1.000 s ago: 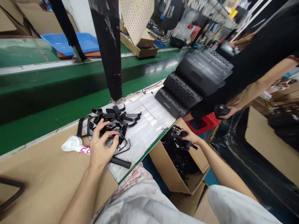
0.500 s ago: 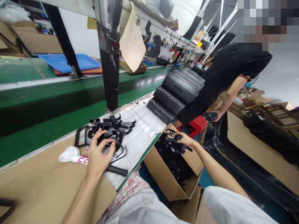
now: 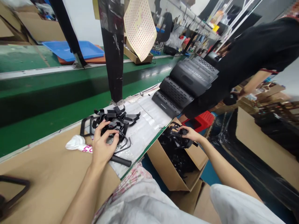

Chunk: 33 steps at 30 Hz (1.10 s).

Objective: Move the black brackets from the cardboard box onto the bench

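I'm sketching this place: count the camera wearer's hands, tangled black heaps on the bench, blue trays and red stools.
Wearer's left hand and right hand: 2
Tangled black heap: 1
Blue tray: 1
Red stool: 1
Total: 5

Lettering [image 3: 87, 148] on the white bundle [image 3: 74, 142] and front black panel [image 3: 166, 102] is illegible.

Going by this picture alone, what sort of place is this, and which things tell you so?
Probably a factory workshop: a long green worktop, black parts heaped by the left hand, and a cardboard box holding more black parts.
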Tool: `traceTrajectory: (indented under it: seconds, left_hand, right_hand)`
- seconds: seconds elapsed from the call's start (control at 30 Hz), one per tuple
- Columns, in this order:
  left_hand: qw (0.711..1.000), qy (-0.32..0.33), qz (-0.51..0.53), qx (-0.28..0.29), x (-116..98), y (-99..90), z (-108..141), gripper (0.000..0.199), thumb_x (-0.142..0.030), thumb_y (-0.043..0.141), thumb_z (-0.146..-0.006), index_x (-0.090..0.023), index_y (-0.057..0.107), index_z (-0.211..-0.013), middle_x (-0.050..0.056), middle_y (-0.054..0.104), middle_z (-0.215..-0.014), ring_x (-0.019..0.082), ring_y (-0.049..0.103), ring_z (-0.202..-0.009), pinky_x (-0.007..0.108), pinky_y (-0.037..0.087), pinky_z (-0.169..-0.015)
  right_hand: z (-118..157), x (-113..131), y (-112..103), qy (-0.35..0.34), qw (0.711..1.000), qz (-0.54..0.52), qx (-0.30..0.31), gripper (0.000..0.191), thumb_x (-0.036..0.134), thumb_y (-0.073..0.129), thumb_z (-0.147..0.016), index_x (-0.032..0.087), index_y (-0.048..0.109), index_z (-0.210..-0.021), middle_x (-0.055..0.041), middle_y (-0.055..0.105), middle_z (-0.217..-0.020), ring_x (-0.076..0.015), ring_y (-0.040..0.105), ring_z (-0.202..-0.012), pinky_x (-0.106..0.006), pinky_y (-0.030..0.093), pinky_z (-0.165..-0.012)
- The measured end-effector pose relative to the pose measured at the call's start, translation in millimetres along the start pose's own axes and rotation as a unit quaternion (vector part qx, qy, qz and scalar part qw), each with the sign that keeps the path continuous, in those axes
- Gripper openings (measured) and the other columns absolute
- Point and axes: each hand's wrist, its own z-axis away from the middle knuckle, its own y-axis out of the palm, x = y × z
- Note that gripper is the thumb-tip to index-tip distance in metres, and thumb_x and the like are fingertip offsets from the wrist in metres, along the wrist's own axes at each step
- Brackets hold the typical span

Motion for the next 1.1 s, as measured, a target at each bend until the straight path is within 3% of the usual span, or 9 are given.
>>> traceTrajectory:
  seconds: [0.23, 0.37, 0.47, 0.53, 0.6, 0.73, 0.83, 0.93, 1.1]
  left_hand:
    - [1.000, 0.011, -0.004, -0.009, -1.4, -0.5, -1.3, 0.010, -0.024, 0.066, -0.095, -0.022, 0.075, -0.091, 0.011, 0.063, -0.140, 0.032, 0.056, -0.147, 0.051, 0.048, -0.124]
    - [0.995, 0.092, 0.021, -0.028, -28.8, -6.8, 2.7, 0.010, -0.015, 0.070, -0.088, -0.023, 0.075, -0.089, 0.010, 0.067, -0.130, 0.034, 0.061, -0.140, 0.055, 0.050, -0.120]
    - [0.988, 0.083, 0.129, 0.037, -67.0, -2.6, 21.5, 0.014, -0.013, 0.070, -0.087, -0.025, 0.075, -0.093, 0.009, 0.071, -0.121, 0.031, 0.067, -0.125, 0.053, 0.055, -0.111]
    - [0.956, -0.026, 0.258, 0.139, -93.4, 13.2, 41.9, 0.011, -0.021, 0.067, -0.094, -0.027, 0.076, -0.095, 0.010, 0.071, -0.117, 0.028, 0.069, -0.115, 0.048, 0.058, -0.103]
    - [0.855, -0.205, 0.410, 0.243, -115.1, 41.1, 63.7, 0.015, -0.038, 0.066, -0.098, -0.026, 0.076, -0.099, 0.011, 0.070, -0.120, 0.029, 0.068, -0.116, 0.047, 0.059, -0.101]
    - [0.549, -0.491, 0.613, 0.285, -141.7, 105.6, 91.2, 0.058, -0.073, 0.072, -0.080, -0.022, 0.068, -0.107, 0.016, 0.062, -0.129, 0.039, 0.064, -0.125, 0.052, 0.063, -0.085]
    - [0.459, -0.529, 0.654, 0.286, -152.2, 127.7, 87.7, 0.075, -0.079, 0.075, -0.070, -0.020, 0.066, -0.115, 0.020, 0.058, -0.137, 0.043, 0.063, -0.129, 0.054, 0.063, -0.084]
    - [0.489, -0.495, 0.665, 0.271, -152.3, 119.7, 66.5, 0.070, -0.071, 0.080, -0.070, -0.019, 0.065, -0.114, 0.019, 0.062, -0.133, 0.040, 0.065, -0.125, 0.050, 0.063, -0.082]
    - [0.617, -0.424, 0.632, 0.202, -123.5, 90.4, 25.1, 0.048, -0.056, 0.078, -0.079, -0.015, 0.067, -0.101, 0.013, 0.071, -0.109, 0.023, 0.068, -0.098, 0.032, 0.054, -0.081]
  right_hand:
    - [6.6, 12.6, -15.4, 0.003, 1.000, 0.000, 0.000, 0.043, 0.023, 0.072, -0.059, 0.021, 0.074, -0.102, -0.0053, 0.078, -0.107, -0.0302, 0.072, -0.102, -0.040, 0.056, -0.098]
    - [17.1, 19.1, -25.2, 0.011, 1.000, 0.010, -0.006, 0.044, 0.026, 0.071, -0.057, 0.021, 0.072, -0.101, -0.0051, 0.077, -0.103, -0.0297, 0.072, -0.097, -0.040, 0.057, -0.095]
    - [30.6, 34.6, -37.8, 0.005, 1.000, 0.023, 0.007, 0.043, 0.031, 0.074, -0.061, 0.021, 0.073, -0.103, -0.0054, 0.077, -0.101, -0.0299, 0.073, -0.095, -0.040, 0.058, -0.093]
    - [39.6, 50.8, -48.9, -0.006, 0.999, 0.032, 0.021, 0.042, 0.034, 0.077, -0.064, 0.022, 0.073, -0.104, -0.0058, 0.078, -0.100, -0.0309, 0.075, -0.095, -0.040, 0.060, -0.091]
    - [46.1, 71.4, -61.8, -0.020, 0.998, 0.045, 0.037, 0.042, 0.035, 0.079, -0.066, 0.024, 0.074, -0.107, -0.0062, 0.079, -0.102, -0.0321, 0.076, -0.096, -0.040, 0.061, -0.090]
    - [46.1, 128.7, -87.3, -0.080, 0.991, 0.090, 0.067, 0.043, 0.027, 0.082, -0.068, 0.026, 0.077, -0.111, -0.0085, 0.079, -0.117, -0.0362, 0.075, -0.111, -0.042, 0.059, -0.104]
    - [33.5, 186.7, -95.8, -0.127, 0.980, 0.116, 0.098, 0.043, 0.027, 0.083, -0.072, 0.026, 0.078, -0.114, -0.0084, 0.078, -0.121, -0.0363, 0.074, -0.116, -0.040, 0.057, -0.107]
    - [8.5, 246.9, -84.8, -0.183, 0.967, 0.130, 0.124, 0.042, 0.030, 0.079, -0.076, 0.024, 0.076, -0.118, -0.0079, 0.078, -0.119, -0.0335, 0.074, -0.111, -0.039, 0.058, -0.103]
    - [-61.4, 311.1, -24.5, -0.318, 0.925, 0.163, 0.128, 0.043, 0.024, 0.073, -0.075, 0.018, 0.073, -0.117, -0.0070, 0.076, -0.120, -0.0296, 0.070, -0.114, -0.039, 0.053, -0.106]
